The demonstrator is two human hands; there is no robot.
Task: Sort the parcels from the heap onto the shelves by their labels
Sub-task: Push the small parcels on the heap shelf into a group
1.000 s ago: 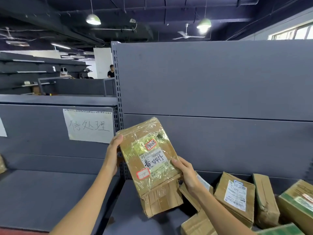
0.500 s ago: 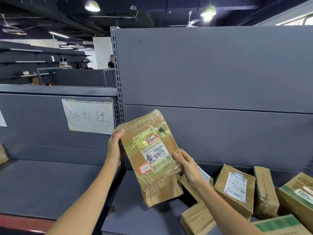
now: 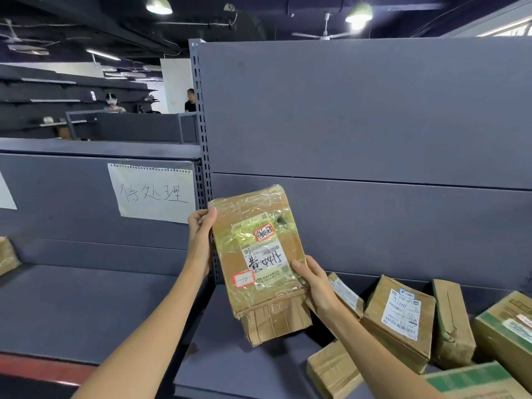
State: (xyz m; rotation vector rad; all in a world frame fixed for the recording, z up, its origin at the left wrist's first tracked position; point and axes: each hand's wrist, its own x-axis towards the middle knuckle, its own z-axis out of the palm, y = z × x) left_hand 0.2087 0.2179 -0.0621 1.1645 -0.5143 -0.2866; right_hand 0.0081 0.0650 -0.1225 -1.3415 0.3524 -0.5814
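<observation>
Against the shelf upright [image 3: 205,156], both hands have tilted the parcel [image 3: 260,254] straighter.

Two grey metal shelves stand side by side, divided by a perforated upright post [image 3: 205,156]. The left shelf [image 3: 86,306] carries one brown parcel [image 3: 8,256] at its far left edge, against the back panel. A handwritten paper sign [image 3: 152,192] is stuck to that back panel. The right shelf [image 3: 247,367] carries a heap of cardboard parcels [image 3: 403,326] toward its right side, some leaning on the back panel, one with a white label [image 3: 401,317], and two green-striped boxes [image 3: 506,326] at the right edge.
</observation>
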